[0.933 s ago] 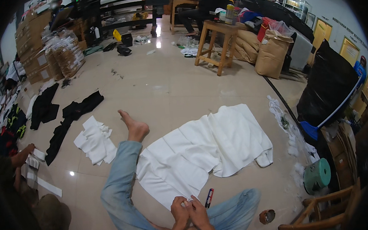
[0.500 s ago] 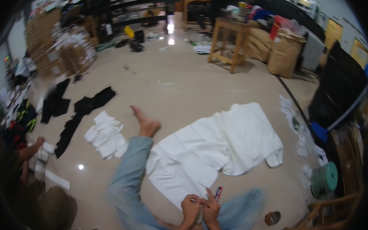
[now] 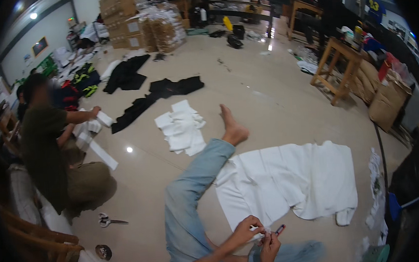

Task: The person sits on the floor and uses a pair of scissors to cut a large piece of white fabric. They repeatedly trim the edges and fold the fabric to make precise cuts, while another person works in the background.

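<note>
My left hand (image 3: 247,228) and my right hand (image 3: 269,247) meet close together over my folded leg, at the near edge of a white fabric sheet (image 3: 270,180). Both are closed, fingertips pinched around a small white bit (image 3: 263,231) too small to make out. A slim red and blue pen-like tool (image 3: 280,230) sticks up from my right hand's fingers. The fabric lies wrinkled on the floor, spreading away to the right. Past my outstretched leg (image 3: 194,199) rests a loose stack of white cloth pieces (image 3: 181,128).
At left a seated person (image 3: 45,146) handles white strips. Scissors (image 3: 110,220) and a tape roll (image 3: 103,252) lie on the floor nearer me. Black garments (image 3: 159,93) lie farther off. A wooden stool (image 3: 337,70) and paper sack (image 3: 389,101) stand at far right; cartons (image 3: 121,21) are piled behind.
The view has swung left, so the scene sits farther right and the seated person shows more fully. My hands stay together near the fabric's edge, and the pen-like tool is still in my right hand.
</note>
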{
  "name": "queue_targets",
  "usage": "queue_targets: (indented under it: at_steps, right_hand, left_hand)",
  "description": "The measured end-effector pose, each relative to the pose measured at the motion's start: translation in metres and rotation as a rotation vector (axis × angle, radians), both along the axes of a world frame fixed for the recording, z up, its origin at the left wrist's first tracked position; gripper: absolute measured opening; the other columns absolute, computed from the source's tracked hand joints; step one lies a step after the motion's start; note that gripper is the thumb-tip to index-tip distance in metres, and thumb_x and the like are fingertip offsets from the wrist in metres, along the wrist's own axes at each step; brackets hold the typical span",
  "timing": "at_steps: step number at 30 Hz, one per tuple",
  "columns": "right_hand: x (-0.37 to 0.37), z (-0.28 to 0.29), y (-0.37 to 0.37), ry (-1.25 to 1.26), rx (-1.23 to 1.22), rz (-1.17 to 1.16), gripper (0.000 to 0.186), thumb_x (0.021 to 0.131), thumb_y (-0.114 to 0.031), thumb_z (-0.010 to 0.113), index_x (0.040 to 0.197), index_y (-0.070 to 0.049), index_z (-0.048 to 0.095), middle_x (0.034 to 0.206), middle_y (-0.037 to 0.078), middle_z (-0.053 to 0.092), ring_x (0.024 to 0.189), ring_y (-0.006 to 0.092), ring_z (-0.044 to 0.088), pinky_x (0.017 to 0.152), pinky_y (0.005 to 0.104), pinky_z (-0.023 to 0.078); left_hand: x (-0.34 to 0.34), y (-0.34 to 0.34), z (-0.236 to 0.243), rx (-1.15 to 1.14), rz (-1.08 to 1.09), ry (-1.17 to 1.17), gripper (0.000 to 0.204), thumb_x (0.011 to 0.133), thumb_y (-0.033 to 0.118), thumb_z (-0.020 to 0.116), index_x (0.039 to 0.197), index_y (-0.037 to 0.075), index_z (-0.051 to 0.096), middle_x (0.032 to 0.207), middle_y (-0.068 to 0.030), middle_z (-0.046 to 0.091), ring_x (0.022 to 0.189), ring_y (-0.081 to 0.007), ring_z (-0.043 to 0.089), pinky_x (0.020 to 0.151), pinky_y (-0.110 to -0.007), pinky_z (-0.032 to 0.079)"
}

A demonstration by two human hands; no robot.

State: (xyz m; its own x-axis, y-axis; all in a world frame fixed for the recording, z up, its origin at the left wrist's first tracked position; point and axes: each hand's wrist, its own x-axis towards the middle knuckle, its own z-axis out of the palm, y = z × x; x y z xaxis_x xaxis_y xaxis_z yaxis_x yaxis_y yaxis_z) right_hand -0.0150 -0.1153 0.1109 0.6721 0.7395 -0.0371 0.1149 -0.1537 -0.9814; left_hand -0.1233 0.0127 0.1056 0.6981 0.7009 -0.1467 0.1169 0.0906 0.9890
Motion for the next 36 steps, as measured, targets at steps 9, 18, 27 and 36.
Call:
queue_targets:
  at_steps: [9, 18, 27, 36]
  right_hand:
    - [0.039, 0.045, 0.008, 0.004, 0.187, -0.234, 0.022, 0.106, -0.016, 0.057, 0.091, -0.001, 0.061, 0.070, 0.002, 0.054, 0.056, 0.0065, 0.049, 0.049, 0.0217, 0.037]
    - [0.072, -0.003, -0.015, -0.427, -0.547, 0.161, 0.036, 0.102, -0.032, 0.060, 0.111, 0.001, 0.072, 0.097, 0.027, 0.072, 0.088, 0.0443, 0.069, 0.078, 0.0466, 0.053]
    - [0.053, -0.022, -0.013, -0.612, -0.505, 0.300, 0.026, 0.094, -0.025, 0.068, 0.087, 0.000, 0.070, 0.097, 0.019, 0.069, 0.087, 0.0394, 0.065, 0.079, 0.0457, 0.050]
    - [0.027, -0.052, 0.014, 0.532, 0.266, -0.386, 0.035, 0.110, -0.035, 0.052, 0.095, -0.005, 0.063, 0.090, 0.001, 0.060, 0.081, 0.0142, 0.061, 0.077, 0.0337, 0.050]
  left_hand:
    - [0.003, 0.003, -0.026, 0.141, 0.025, -0.030, 0.044, 0.096, 0.015, 0.069, 0.138, 0.006, 0.059, 0.137, -0.0178, 0.061, 0.130, -0.0312, 0.056, 0.110, -0.040, 0.044]
    - [-0.050, 0.032, -0.026, 0.387, 0.299, 0.254, 0.040, 0.097, 0.007, 0.060, 0.137, 0.002, 0.057, 0.137, -0.0212, 0.058, 0.129, -0.0389, 0.053, 0.111, -0.043, 0.041]
    - [-0.031, 0.067, -0.060, 0.774, 0.241, 0.329, 0.045, 0.097, 0.016, 0.064, 0.139, 0.000, 0.056, 0.151, -0.0243, 0.045, 0.144, -0.0425, 0.037, 0.119, -0.052, 0.029]
    - [0.019, 0.126, -0.107, 0.972, 0.085, 0.756, 0.094, 0.089, 0.072, 0.061, 0.158, 0.011, 0.041, 0.169, -0.0293, 0.011, 0.155, -0.0513, 0.002, 0.116, -0.075, 0.002]
